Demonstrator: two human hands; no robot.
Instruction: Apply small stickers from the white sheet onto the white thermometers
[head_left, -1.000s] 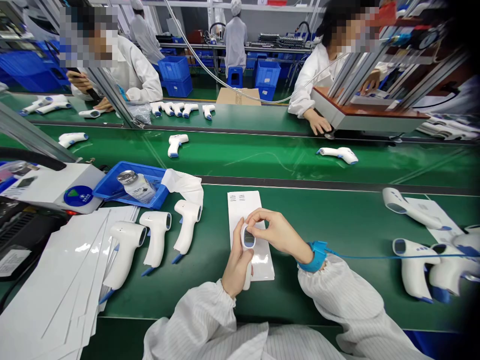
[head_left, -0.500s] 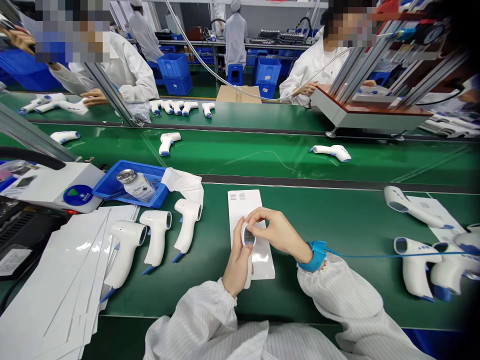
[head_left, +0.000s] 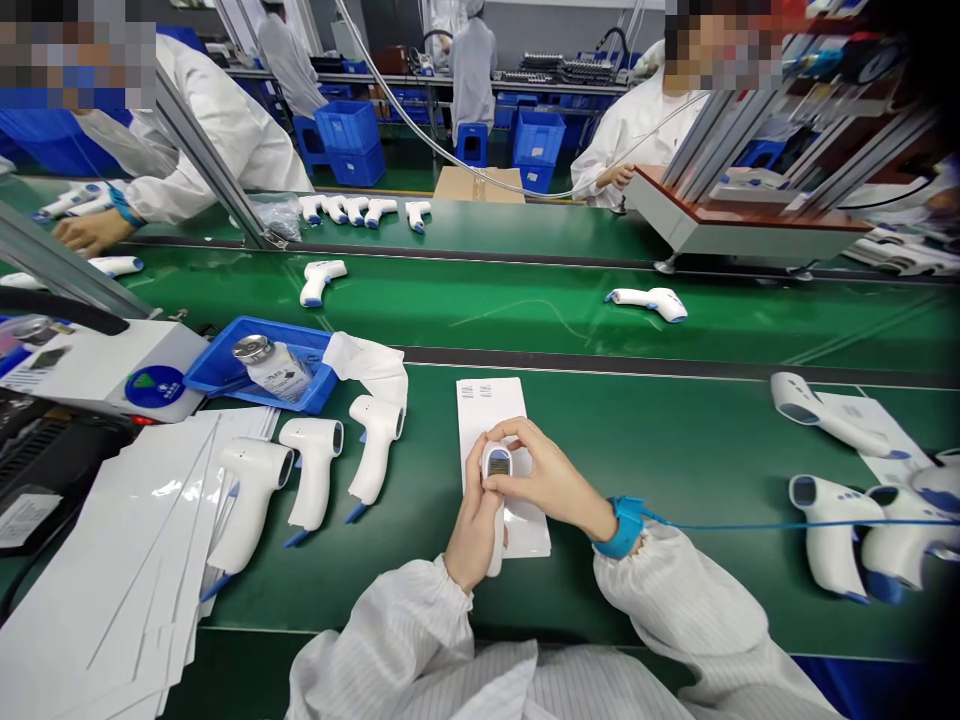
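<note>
Upright between my hands is a white infrared thermometer [head_left: 498,464], its small grey display in a blue frame facing me. My left hand [head_left: 469,528] is closed round its handle and left side. The thumb and fingers of my right hand [head_left: 553,480] grip the head from the right; a blue wrist strap [head_left: 627,526] with a cord sits on that wrist. Beneath both hands lies a white printed sheet [head_left: 487,402], partly covered by them. To the left stand three more white thermometers, the nearest of them a thermometer [head_left: 375,452] with a blue flap hanging at its base.
A blue tray [head_left: 225,370] holds a metal-capped bottle [head_left: 271,366]. White papers [head_left: 112,560] are piled at the left. More thermometers [head_left: 834,530] lie at the right. Beyond runs a green conveyor [head_left: 465,310] carrying several thermometers, with co-workers behind it and a metal-framed fixture [head_left: 742,225].
My right fingers have shifted from the display to the head's side, uncovering the screen. Thermometers on the conveyor moved left. The co-worker at left has reached toward the belt.
</note>
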